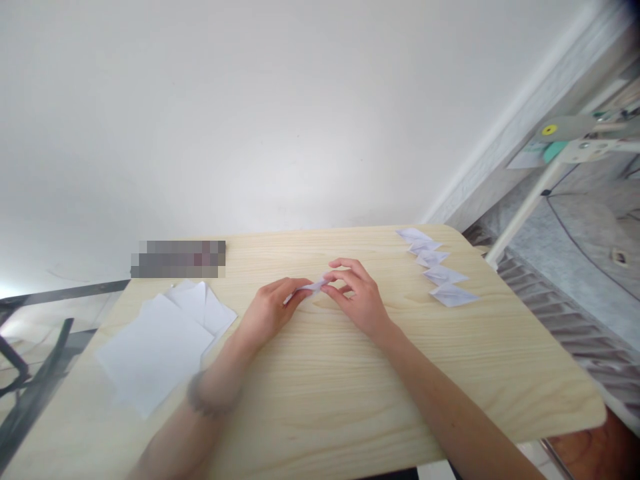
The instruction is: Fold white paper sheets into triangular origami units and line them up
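Note:
Between my two hands, above the middle of the wooden table, is a small piece of folded white paper. My left hand pinches its left end between thumb and fingers. On the other end, my right hand has its thumb and a fingertip closed, with the other fingers curved above. The paper's exact folds are partly hidden by the fingers. Several folded white paper pieces lie in a slanting row to the right of my right hand.
Left of my left arm lies a loose stack of white paper sheets. A blurred-out dark object sits at the table's far left edge. A white wall rises behind the table, and a white metal frame stands off its right side.

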Tool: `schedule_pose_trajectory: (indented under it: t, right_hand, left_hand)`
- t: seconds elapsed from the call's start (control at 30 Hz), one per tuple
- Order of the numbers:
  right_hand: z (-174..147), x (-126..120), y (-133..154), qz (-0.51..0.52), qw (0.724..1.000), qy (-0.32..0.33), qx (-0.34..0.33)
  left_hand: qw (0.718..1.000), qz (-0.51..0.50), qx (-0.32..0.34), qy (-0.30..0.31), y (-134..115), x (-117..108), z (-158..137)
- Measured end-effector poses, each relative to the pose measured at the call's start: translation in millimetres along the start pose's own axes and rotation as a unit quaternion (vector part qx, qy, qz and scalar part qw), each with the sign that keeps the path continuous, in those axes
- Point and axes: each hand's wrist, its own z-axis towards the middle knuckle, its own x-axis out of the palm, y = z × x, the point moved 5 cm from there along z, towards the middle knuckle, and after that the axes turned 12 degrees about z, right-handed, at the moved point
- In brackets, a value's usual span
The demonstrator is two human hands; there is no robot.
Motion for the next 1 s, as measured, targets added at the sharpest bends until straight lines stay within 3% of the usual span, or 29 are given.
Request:
schedule_pose_trajectory:
  t: [0.27, 0.57, 0.87, 1.0]
  right_hand:
    - [1, 0, -4, -0.017, 0.999, 0.027, 0.015]
    - [0, -4, -15, 0.054, 0.997, -0.024, 0.054]
    - [1, 0, 2, -0.016, 1.0, 0.012, -0.022]
    - [-2, 1, 0, 0.003, 1.0, -0.029, -0.002]
  left_hand:
    - [0.999, 0.004, 0.048, 0.027, -1, -3, 2]
    - [0.998, 0.018, 0.056, 0.012, 0, -4, 5]
    - [0.999, 0.042, -0.006, -0.001, 1, -7, 7]
    - [0.999, -0.029, -0.032, 0.026, -1, -6, 7]
